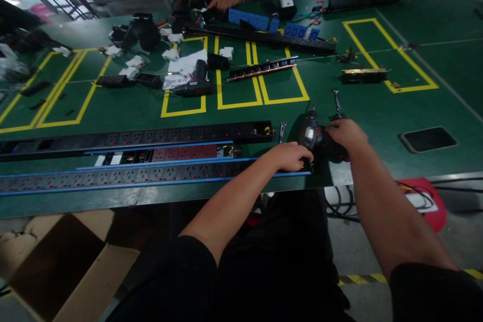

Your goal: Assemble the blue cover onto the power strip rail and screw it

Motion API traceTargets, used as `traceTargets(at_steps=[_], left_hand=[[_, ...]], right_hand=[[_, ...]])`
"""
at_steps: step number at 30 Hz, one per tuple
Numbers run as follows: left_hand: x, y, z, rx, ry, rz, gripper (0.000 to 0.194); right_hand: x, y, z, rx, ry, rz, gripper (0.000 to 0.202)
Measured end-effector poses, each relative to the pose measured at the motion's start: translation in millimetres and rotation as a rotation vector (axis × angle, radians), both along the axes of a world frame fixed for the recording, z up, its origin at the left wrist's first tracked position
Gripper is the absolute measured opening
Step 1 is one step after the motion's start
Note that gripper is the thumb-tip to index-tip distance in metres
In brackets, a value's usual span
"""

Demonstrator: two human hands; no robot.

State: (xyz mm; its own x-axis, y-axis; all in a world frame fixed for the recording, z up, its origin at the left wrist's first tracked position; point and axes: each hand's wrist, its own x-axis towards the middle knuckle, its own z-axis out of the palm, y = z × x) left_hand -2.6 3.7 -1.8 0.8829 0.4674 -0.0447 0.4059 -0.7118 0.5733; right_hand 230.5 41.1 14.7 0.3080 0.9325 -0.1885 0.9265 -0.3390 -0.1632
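My left hand point(292, 156) is closed over the right end of a blue-edged power strip point(151, 175) at the front of the bench; its fingertips are partly hidden. Just beyond it lies a black cordless drill point(311, 131), its bit pointing away from me. My right hand point(349, 135) has its fingers bent against the drill's handle side, beside the battery. A wrench point(337, 100) extends from just beyond that hand. Another wrench point(282, 132) lies past my left hand. Further left are a red-socket module point(184, 153) and a long black power strip point(169, 135).
A phone point(429, 139) lies to the right. Another drill point(194, 83), a metal-edged bar point(264, 68) and blue socket modules point(249, 19) occupy the far side. A person's hands point(219, 2) work opposite. An open cardboard box point(101, 271) stands below the bench's front edge.
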Motion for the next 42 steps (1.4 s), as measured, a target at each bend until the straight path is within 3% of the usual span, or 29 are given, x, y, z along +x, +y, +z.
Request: traceTargets(at_steps=[18, 42], left_hand=[[-2, -2, 4.3, 0.003, 0.009, 0.005, 0.038], [-1, -1, 2.6, -0.005, 0.005, 0.008, 0.039]], right_hand=[[1, 2, 0.7, -0.043, -0.024, 0.027, 0.037], [-6, -24, 20.9, 0.13, 0.042, -0.081, 0.034]])
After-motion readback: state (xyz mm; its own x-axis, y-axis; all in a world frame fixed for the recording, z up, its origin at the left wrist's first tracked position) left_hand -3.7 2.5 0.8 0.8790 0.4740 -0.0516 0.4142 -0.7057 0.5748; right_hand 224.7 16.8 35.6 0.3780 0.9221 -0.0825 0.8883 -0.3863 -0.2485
